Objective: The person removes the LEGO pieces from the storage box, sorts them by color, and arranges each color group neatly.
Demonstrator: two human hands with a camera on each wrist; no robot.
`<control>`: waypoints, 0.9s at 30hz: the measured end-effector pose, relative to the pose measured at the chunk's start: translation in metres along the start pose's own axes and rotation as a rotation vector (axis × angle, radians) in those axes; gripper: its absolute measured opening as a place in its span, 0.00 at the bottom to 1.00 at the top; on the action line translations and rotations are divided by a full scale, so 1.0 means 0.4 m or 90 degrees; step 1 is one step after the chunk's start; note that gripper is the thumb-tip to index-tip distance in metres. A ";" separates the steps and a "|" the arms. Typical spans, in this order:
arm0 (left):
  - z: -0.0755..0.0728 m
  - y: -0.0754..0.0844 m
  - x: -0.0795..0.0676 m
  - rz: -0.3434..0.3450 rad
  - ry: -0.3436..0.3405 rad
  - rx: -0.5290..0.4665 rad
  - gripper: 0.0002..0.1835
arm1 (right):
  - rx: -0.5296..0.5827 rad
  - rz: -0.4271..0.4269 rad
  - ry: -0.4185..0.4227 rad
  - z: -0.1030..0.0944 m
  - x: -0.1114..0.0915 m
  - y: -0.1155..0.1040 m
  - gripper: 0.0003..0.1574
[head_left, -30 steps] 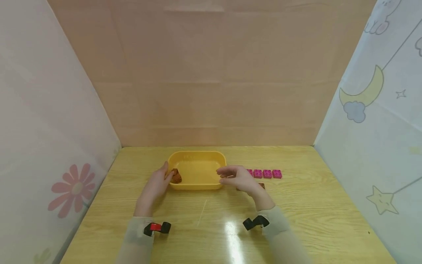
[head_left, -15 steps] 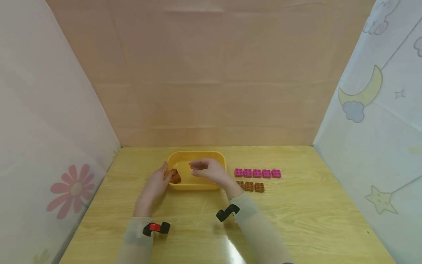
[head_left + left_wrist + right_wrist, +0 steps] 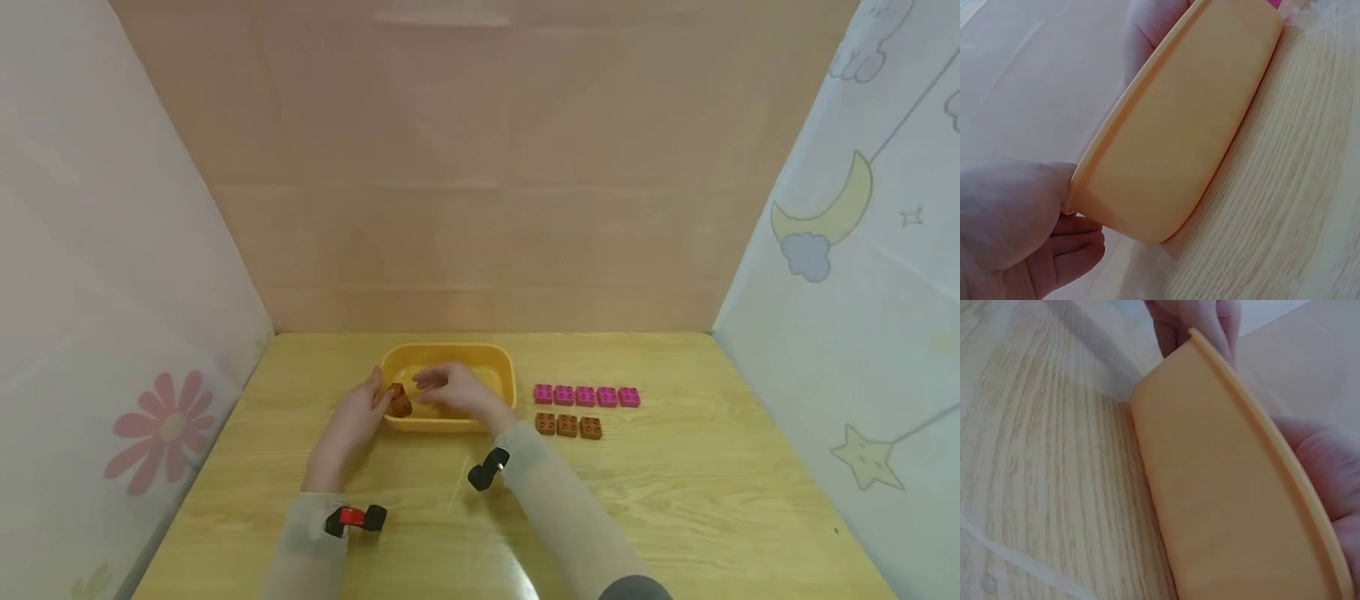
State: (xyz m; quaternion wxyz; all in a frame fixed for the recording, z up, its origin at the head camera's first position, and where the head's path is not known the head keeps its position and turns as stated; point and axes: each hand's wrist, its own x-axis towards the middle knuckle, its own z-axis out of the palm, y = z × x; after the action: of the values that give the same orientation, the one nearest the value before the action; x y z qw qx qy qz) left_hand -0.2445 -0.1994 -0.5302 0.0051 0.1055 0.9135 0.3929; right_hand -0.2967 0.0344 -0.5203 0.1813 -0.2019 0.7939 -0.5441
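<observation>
My left hand (image 3: 351, 427) grips the left end of a yellow plastic tub (image 3: 438, 426), thumb over the rim and fingers outside, as the left wrist view also shows. Brown toy bricks (image 3: 402, 405) lie in the tub's left corner beside that thumb; their number is hard to tell. Over the tub's inside reaches my right hand (image 3: 461, 393), fingers loosely extended toward the bricks and apart from them. Nothing shows between its fingers. In the right wrist view the tub's wall (image 3: 1210, 475) hides the fingertips of my right hand (image 3: 1329, 462).
Right of the tub, a row of several pink bricks (image 3: 586, 396) stands on the wooden table (image 3: 712, 483). In front of it is a shorter row of three brown bricks (image 3: 567, 426). Fabric walls (image 3: 487, 208) enclose the table's back and sides.
My right hand has moved left from the tub's right rim to over its inside, uncovering both brick rows. My left hand has kept its grip on the tub.
</observation>
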 end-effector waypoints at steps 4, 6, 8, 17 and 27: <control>0.002 0.002 0.000 0.012 -0.001 0.015 0.36 | -0.023 0.007 -0.009 0.006 0.008 0.004 0.26; 0.000 0.001 0.001 0.014 0.000 0.024 0.36 | -0.032 0.012 -0.021 0.009 0.012 0.005 0.26; -0.002 0.000 0.003 0.013 0.002 0.031 0.36 | -0.040 0.018 -0.036 0.013 0.014 0.003 0.27; -0.005 -0.003 0.005 0.004 -0.002 0.024 0.36 | -0.101 0.063 -0.050 0.021 0.018 -0.002 0.26; 0.001 -0.010 0.006 0.010 -0.005 0.034 0.36 | -0.102 0.072 -0.050 0.022 0.018 0.008 0.27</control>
State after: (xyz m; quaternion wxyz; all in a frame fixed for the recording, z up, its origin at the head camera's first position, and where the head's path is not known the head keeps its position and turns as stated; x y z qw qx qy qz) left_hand -0.2475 -0.2013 -0.5330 0.0030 0.1142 0.9229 0.3677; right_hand -0.2988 0.0249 -0.5266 0.2258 -0.1916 0.8373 -0.4597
